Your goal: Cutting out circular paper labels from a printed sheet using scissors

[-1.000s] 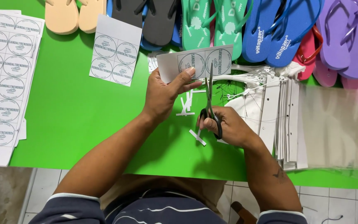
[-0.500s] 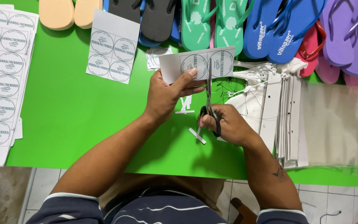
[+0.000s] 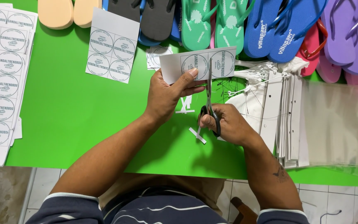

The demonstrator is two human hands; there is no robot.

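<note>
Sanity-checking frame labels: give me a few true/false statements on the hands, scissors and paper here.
1. The right hand holds black-handled scissors. True.
2. The left hand holds a white paper strip printed with round labels. True.
3. The scissor blades lie flat on the green tabletop, away from the strip. False: they point up into the strip, between two round labels.
4. The four-label white sheet is in the left hand. False: it lies on the tabletop.
</note>
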